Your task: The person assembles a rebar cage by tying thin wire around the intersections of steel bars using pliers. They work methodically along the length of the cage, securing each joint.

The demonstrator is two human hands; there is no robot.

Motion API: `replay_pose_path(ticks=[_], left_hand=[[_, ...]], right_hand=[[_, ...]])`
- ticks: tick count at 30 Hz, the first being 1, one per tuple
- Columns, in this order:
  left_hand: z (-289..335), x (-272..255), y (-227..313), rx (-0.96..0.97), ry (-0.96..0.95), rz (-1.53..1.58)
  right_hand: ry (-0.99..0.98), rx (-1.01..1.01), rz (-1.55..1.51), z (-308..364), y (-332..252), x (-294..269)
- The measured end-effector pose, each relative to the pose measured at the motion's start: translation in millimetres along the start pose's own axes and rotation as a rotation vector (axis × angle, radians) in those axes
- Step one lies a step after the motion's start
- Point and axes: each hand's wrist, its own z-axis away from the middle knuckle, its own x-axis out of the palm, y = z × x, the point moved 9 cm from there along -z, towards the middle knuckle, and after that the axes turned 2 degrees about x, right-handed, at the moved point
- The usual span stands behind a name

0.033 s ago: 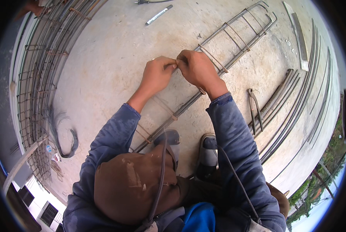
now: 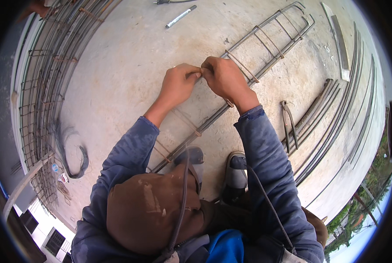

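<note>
Closest in, at the lower edge, a patch of blue cloth (image 2: 226, 247) sits between the dark blue sleeves (image 2: 125, 147); a brown-clad knee (image 2: 147, 210) bulges up on the left, a dark cord (image 2: 184, 197) hanging across it; past the knee, two grey shoes (image 2: 236, 175) stand on the concrete floor (image 2: 130, 65); beyond them both hands meet in front of the body; the left hand (image 2: 177, 83) pinches thumb and forefinger together, its tips against those of the right hand (image 2: 225, 79), whose fingers curl inward in a narrow grip; whether something thin is held between them I cannot tell; the steel bar cage (image 2: 269, 66) lies on the floor under the hands, slanting from beside the left shoe up to the right, with rusty cross-ties along it and hooked bar ends at its far tip; whether the fingers touch its farther bar I cannot tell; to the right, long-handled pincers (image 2: 292, 124) lie near a bundle of dark rods (image 2: 312, 114); to the left, a curved hank of thin wire (image 2: 83, 163) lies near a stack of bar cages (image 2: 58, 70); farther off, a silver tube (image 2: 179, 17) with a dark end rests below a black plug (image 2: 161, 1); at the upper left, another person's hand (image 2: 42, 10) is by the stack.
</note>
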Motion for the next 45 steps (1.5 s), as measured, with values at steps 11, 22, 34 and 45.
replay_pose_path(ticks=[11, 22, 34, 45], left_hand=[[-36.3, 5.1, -12.6, -0.02, -0.39, 0.004], [-52.1, 60.4, 87.5, 0.577, -0.828, -1.066], [-43.1, 3.8, 24.5, 0.048, -0.468, -0.403], [-44.8, 19.1, 48.0, 0.219, -0.527, -0.742]], right_hand=[[0.25, 0.061, 0.08, 26.8, 3.2, 18.1], [0.33, 0.453, -0.722, 62.3, -21.8, 71.6], [-0.337, 0.35, 0.186, 140.0, 119.1, -83.5], [-0.258, 0.488, 0.486, 253.5, 232.4, -98.6]])
